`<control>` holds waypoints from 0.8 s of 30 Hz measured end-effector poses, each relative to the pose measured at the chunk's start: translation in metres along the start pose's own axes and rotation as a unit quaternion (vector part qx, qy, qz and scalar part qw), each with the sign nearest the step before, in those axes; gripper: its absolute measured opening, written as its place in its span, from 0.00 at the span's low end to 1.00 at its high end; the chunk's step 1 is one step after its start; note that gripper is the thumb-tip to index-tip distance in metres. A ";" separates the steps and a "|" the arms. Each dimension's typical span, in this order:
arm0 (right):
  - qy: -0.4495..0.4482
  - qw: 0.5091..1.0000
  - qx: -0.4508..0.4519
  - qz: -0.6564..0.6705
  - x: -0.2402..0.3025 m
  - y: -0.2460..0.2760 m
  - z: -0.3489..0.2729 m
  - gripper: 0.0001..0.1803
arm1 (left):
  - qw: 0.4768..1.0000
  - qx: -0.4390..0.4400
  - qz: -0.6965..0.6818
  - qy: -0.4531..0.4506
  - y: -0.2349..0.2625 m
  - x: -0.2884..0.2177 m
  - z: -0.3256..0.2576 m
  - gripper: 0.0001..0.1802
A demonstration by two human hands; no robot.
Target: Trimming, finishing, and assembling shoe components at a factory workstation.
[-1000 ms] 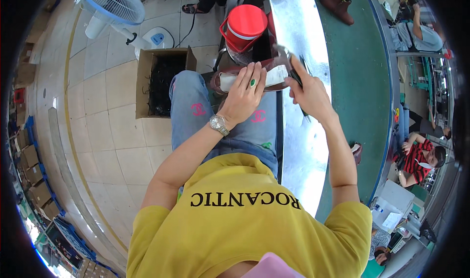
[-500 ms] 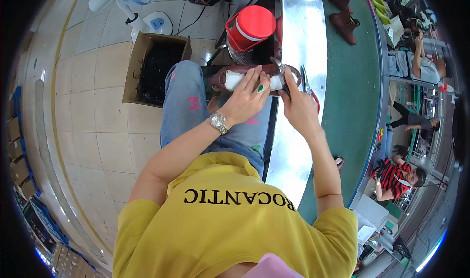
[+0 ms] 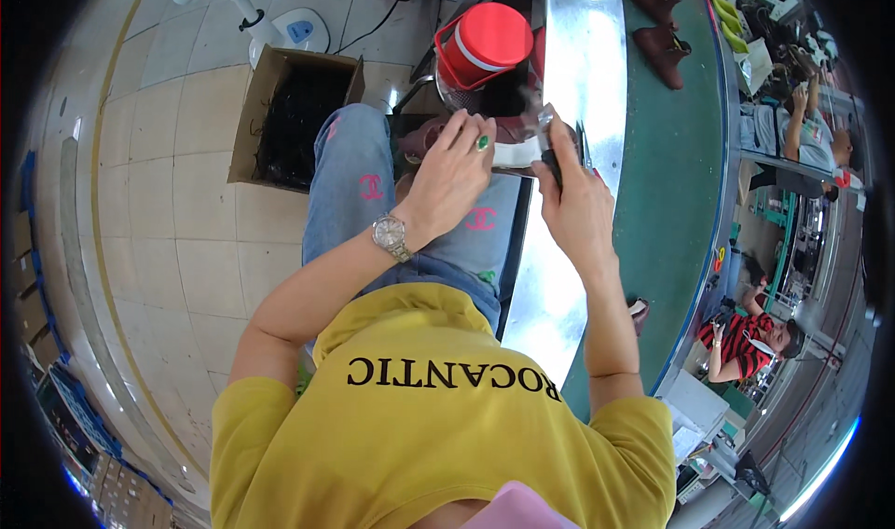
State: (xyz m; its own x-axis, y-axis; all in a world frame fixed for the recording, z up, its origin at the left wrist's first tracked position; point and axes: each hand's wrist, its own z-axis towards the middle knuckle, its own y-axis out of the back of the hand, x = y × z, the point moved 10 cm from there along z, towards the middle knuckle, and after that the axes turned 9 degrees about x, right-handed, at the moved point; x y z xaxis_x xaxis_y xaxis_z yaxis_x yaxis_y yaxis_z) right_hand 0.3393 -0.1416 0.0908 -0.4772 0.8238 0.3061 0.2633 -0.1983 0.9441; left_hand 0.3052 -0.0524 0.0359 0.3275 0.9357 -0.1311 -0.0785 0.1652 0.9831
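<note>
A dark reddish-brown shoe (image 3: 421, 141) with a white part (image 3: 516, 155) lies across my lap, one end by the metal bench edge. My left hand (image 3: 454, 161), wearing a green-stoned ring, rests over the shoe with its fingers bent and close together, gripping it. The fingers hide the shoe's middle. In my right hand (image 3: 573, 193) is a hammer (image 3: 550, 161), its dark handle in my closed fingers. The shiny head is smeared by motion above the shoe's far end.
A shiny metal bench (image 3: 587, 72) runs along my right, beside a green belt (image 3: 653, 203) with brown boots (image 3: 660, 55). Ahead stands a red bucket (image 3: 492, 37). An open carton (image 3: 244, 123) of black scraps and a fan (image 3: 300, 30) are left. People work far right.
My left hand has shifted left and a little nearer. The shoe is tilted differently, with less white showing. The hammer has swung up slightly and to the right.
</note>
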 end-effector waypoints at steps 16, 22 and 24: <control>-0.041 0.995 0.082 -0.034 0.012 -0.034 0.010 0.40 | 0.981 -0.085 -0.168 0.034 0.024 0.026 -0.014 0.34; -0.051 0.996 0.070 0.008 0.021 -0.057 0.011 0.40 | 0.935 -0.067 -0.336 0.098 0.007 0.061 -0.027 0.50; -0.025 0.996 0.089 -0.018 0.028 -0.045 0.016 0.39 | 0.925 -0.059 -0.359 0.111 0.006 0.065 -0.030 0.52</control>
State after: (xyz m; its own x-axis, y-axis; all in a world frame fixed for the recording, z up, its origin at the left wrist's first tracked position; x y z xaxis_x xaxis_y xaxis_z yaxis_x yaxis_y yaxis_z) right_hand 0.3275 -0.1015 0.0552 -0.4489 0.8546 0.2610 0.3934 -0.0733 0.9165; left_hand 0.2974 0.0184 0.0293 0.1357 0.6106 -0.7802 -0.0225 0.7892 0.6137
